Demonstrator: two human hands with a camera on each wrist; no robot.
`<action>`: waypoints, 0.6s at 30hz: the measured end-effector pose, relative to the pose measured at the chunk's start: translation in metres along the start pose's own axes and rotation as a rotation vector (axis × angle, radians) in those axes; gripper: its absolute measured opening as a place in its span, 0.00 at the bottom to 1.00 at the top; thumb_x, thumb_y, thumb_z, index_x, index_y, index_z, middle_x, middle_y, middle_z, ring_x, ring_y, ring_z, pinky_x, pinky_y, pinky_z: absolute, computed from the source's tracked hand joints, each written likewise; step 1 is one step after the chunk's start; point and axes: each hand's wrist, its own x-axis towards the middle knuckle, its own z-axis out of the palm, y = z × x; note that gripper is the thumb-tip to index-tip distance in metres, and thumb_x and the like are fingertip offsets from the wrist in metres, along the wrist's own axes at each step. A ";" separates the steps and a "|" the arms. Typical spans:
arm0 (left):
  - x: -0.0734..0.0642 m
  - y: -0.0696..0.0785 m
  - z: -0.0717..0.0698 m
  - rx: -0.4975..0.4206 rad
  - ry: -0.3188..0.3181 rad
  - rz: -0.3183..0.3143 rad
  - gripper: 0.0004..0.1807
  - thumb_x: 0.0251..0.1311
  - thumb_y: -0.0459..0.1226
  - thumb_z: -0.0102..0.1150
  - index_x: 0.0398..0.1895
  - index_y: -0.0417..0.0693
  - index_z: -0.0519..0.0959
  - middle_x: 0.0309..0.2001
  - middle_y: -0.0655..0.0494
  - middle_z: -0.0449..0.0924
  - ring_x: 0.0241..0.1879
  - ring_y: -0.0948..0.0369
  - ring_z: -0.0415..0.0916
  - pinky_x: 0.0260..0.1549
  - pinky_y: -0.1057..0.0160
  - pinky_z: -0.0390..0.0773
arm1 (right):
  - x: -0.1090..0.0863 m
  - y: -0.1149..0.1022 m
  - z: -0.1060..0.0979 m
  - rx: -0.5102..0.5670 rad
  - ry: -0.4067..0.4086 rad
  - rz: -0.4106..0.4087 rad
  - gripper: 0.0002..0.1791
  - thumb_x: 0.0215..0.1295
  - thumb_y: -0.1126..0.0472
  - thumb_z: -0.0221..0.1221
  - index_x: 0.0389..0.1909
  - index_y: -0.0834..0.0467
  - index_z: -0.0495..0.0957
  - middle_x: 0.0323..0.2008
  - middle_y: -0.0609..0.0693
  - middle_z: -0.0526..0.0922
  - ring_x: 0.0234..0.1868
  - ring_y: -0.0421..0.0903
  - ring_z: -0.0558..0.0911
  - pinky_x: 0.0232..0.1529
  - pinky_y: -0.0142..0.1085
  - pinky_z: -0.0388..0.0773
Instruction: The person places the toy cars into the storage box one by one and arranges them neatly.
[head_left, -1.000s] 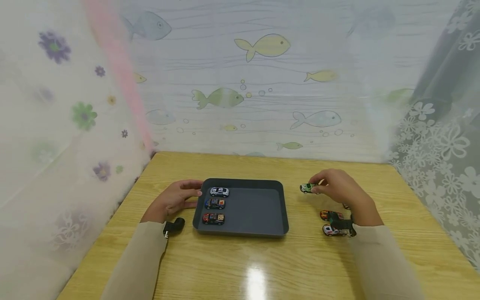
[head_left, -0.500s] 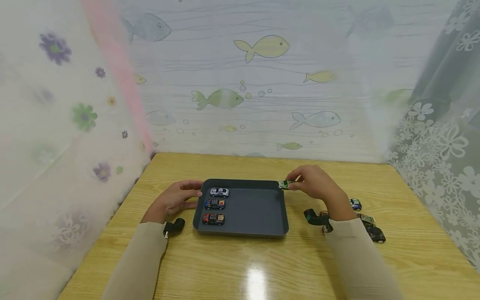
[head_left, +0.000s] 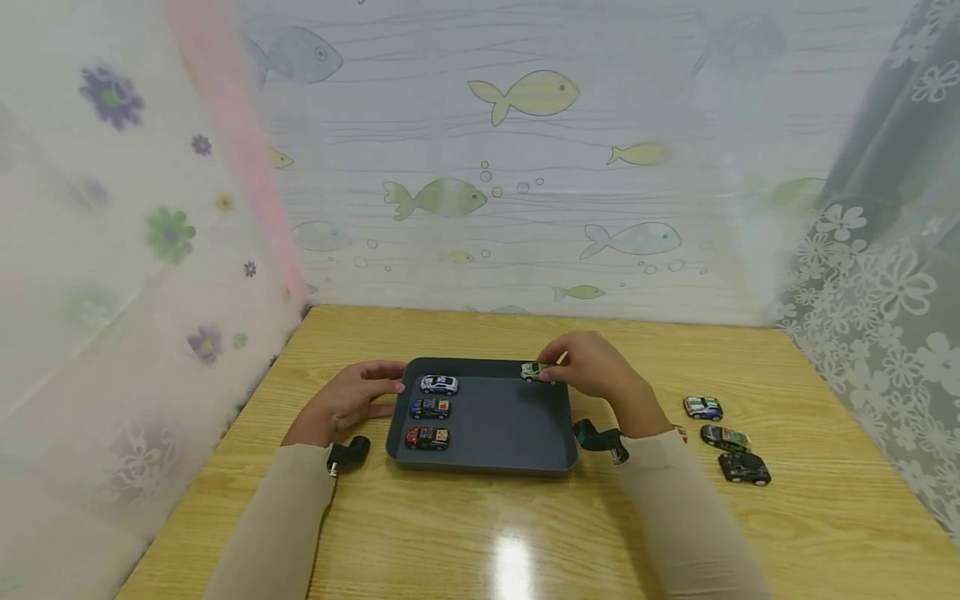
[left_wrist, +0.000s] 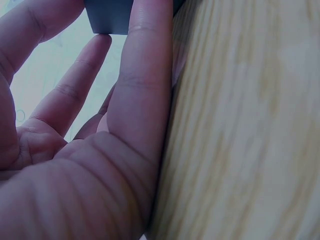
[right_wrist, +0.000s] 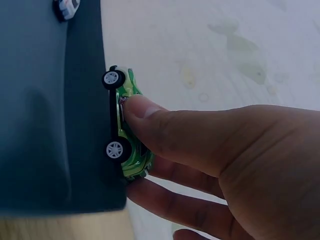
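Now, starting with the head view, we read twelve o'clock as the far side of the tray, which lies on the wooden surface. At two o'clock from the tray's middle we find the right hand, its thumb and fingers pinching the green toy car. This car lies toward nine o'clock from that hand, along the tray's far wall, with its long axis running roughly nine to three. We judge the key relation to be the one between it and the white toy car, which lies well apart toward nine o'clock with a similar axis. Below that one we see the blue toy car and the red toy car, toward six. The left hand rests against the tray's nine o'clock edge; the right is much nearer the green car. More toy cars stand at three o'clock, beyond the tray.

In the left wrist view we see fairly straight fingers touching the tray's corner at twelve o'clock, with no car among them.

In the right wrist view we see the thumb across the green car's side, its wheels facing the tray wall at nine; whether they touch it, we cannot tell.
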 end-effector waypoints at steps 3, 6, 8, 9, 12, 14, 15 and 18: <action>0.000 -0.001 0.000 0.007 0.004 -0.002 0.33 0.70 0.35 0.65 0.76 0.43 0.67 0.75 0.40 0.65 0.58 0.56 0.81 0.54 0.55 0.87 | 0.006 -0.003 0.007 0.019 0.003 -0.011 0.13 0.67 0.52 0.70 0.50 0.49 0.90 0.46 0.46 0.90 0.45 0.46 0.87 0.45 0.44 0.86; 0.001 -0.001 0.000 0.009 0.004 -0.001 0.33 0.70 0.35 0.65 0.76 0.43 0.67 0.75 0.40 0.65 0.58 0.56 0.81 0.54 0.54 0.87 | 0.010 -0.007 0.012 0.044 0.006 -0.019 0.13 0.67 0.52 0.71 0.50 0.49 0.90 0.46 0.46 0.90 0.46 0.47 0.87 0.47 0.44 0.86; 0.001 -0.001 0.000 0.007 0.004 0.000 0.33 0.70 0.35 0.65 0.76 0.43 0.67 0.75 0.40 0.65 0.58 0.56 0.81 0.54 0.54 0.87 | 0.013 -0.010 0.015 0.058 0.011 -0.020 0.13 0.66 0.51 0.71 0.50 0.49 0.90 0.46 0.45 0.90 0.47 0.47 0.87 0.47 0.44 0.86; 0.001 -0.001 0.000 0.007 0.003 0.000 0.33 0.70 0.35 0.65 0.76 0.43 0.67 0.75 0.40 0.65 0.58 0.56 0.81 0.54 0.54 0.87 | 0.014 -0.012 0.017 0.065 0.013 -0.020 0.14 0.66 0.51 0.71 0.50 0.49 0.90 0.46 0.45 0.90 0.47 0.47 0.87 0.48 0.44 0.86; 0.001 -0.001 0.001 0.009 0.004 0.000 0.33 0.70 0.35 0.65 0.76 0.43 0.68 0.75 0.40 0.65 0.58 0.56 0.81 0.54 0.54 0.87 | 0.017 -0.017 0.021 0.085 0.015 -0.022 0.14 0.66 0.52 0.71 0.50 0.50 0.90 0.47 0.46 0.90 0.47 0.48 0.87 0.48 0.45 0.87; 0.001 -0.001 0.001 0.011 0.004 0.002 0.33 0.70 0.35 0.65 0.76 0.43 0.67 0.75 0.40 0.65 0.58 0.56 0.81 0.54 0.54 0.87 | 0.019 -0.019 0.024 0.090 0.015 -0.017 0.14 0.66 0.52 0.71 0.49 0.50 0.90 0.47 0.46 0.90 0.47 0.48 0.87 0.48 0.45 0.87; 0.001 0.000 0.001 0.011 0.005 0.002 0.33 0.70 0.35 0.65 0.76 0.43 0.67 0.75 0.40 0.65 0.58 0.56 0.81 0.54 0.55 0.87 | 0.021 -0.020 0.026 0.089 0.016 -0.014 0.13 0.65 0.51 0.71 0.49 0.50 0.90 0.47 0.45 0.90 0.47 0.47 0.87 0.48 0.45 0.87; 0.000 0.000 0.001 0.012 0.007 0.002 0.33 0.70 0.35 0.65 0.76 0.43 0.67 0.75 0.40 0.65 0.60 0.55 0.80 0.55 0.54 0.86 | 0.025 -0.023 0.032 0.079 0.019 -0.012 0.13 0.65 0.51 0.72 0.48 0.48 0.91 0.48 0.44 0.90 0.47 0.45 0.87 0.48 0.44 0.86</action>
